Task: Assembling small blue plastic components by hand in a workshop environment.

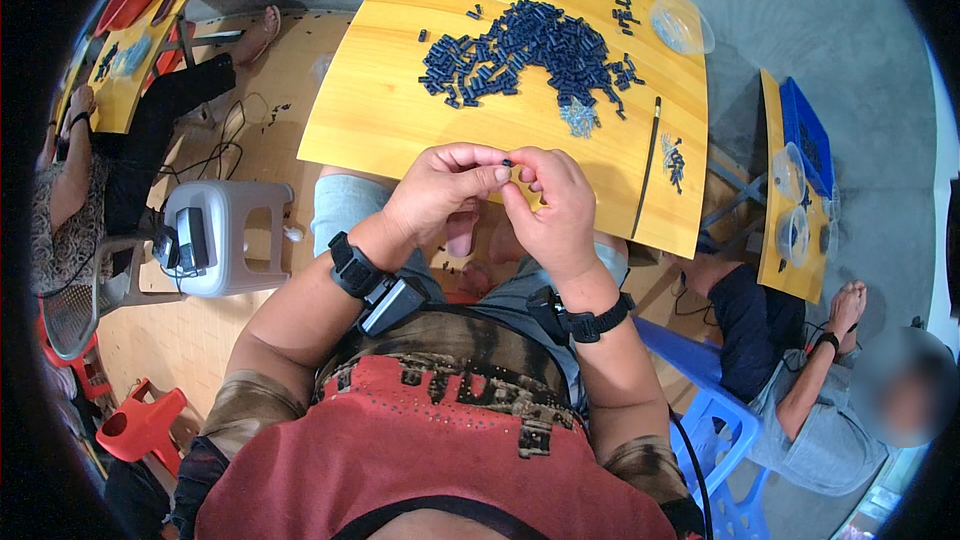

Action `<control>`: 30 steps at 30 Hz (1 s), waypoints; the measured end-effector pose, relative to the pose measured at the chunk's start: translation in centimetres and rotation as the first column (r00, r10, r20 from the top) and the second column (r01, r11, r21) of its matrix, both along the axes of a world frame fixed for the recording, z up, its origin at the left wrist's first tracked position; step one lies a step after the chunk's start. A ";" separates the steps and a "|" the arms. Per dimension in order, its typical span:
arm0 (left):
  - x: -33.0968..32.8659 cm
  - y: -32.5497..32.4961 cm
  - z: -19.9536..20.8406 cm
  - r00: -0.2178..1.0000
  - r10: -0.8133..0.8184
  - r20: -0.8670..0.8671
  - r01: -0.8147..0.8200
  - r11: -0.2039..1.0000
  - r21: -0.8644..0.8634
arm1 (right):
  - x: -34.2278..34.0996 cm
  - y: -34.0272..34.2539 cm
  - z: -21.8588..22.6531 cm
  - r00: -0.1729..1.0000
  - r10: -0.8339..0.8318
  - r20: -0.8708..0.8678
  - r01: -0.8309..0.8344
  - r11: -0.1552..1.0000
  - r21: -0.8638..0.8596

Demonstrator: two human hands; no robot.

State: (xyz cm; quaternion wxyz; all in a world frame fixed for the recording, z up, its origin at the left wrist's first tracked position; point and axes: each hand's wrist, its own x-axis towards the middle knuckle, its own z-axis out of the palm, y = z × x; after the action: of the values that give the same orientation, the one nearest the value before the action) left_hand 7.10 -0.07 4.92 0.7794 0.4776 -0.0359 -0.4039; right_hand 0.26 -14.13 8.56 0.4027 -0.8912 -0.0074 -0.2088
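My left hand (447, 185) and my right hand (552, 208) meet just off the near edge of the yellow table (370, 90). Between their fingertips sits a small black piece (508, 163), mostly covered by the fingers. The left thumb and forefinger are pinched on it, and the right fingers close in from the other side. Beyond my hands lies a big heap of small black cylindrical pieces (540, 40). At the heap's near side is a little pile of clear, shiny slim parts (579, 118).
A thin black rod (648, 165) lies at the table's right, beside a small mixed pile (673, 162). A clear bowl (682, 22) stands at the far right corner. Left is a grey stool (225, 235); right, a blue chair (705, 400). People sit at side tables on both sides.
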 end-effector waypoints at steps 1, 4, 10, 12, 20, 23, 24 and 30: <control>0.0 0.1 -0.1 0.999 -0.002 -0.033 0.002 1.000 -0.004 | 0.1 0.0 0.0 1.000 -0.003 0.000 0.003 1.000 0.001; 0.1 -0.1 -0.5 0.997 0.020 -0.077 -0.022 0.999 -0.028 | 0.3 0.0 -0.2 1.000 0.006 0.009 -0.006 1.000 -0.031; 0.5 0.1 -0.7 0.997 -0.005 -0.071 0.006 1.000 0.008 | 0.6 0.0 -0.6 0.999 -0.026 0.035 0.028 0.998 -0.049; 0.6 0.0 -1.0 0.996 -0.010 -0.083 0.010 1.000 -0.002 | 0.7 0.0 -0.5 1.000 -0.024 0.019 0.025 0.998 -0.049; 2.0 -0.8 -0.9 0.999 -0.053 -0.001 0.053 0.998 0.043 | 0.7 -0.8 -0.8 0.998 -0.038 -0.044 0.037 0.999 -0.018; 3.1 -1.4 -1.0 0.996 0.021 0.084 -0.025 0.998 0.049 | 0.6 -2.5 -1.1 0.992 -0.109 -0.070 0.108 0.994 -0.023; 3.5 -1.5 -1.1 0.996 0.023 0.081 -0.027 0.999 0.046 | 0.5 -3.4 -1.3 0.982 -0.164 -0.089 0.161 0.986 -0.049; 4.2 -1.9 -2.8 0.978 0.054 0.200 -0.069 0.995 0.067 | 0.8 -8.0 -3.3 0.933 -0.333 -0.137 0.325 0.943 -0.075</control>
State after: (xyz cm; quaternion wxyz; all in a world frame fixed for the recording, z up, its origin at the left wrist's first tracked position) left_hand 11.27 -1.98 2.13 0.7659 0.5447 -0.0834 -0.3313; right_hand 1.03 -22.13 5.25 0.3386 -0.9028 0.1664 -0.2062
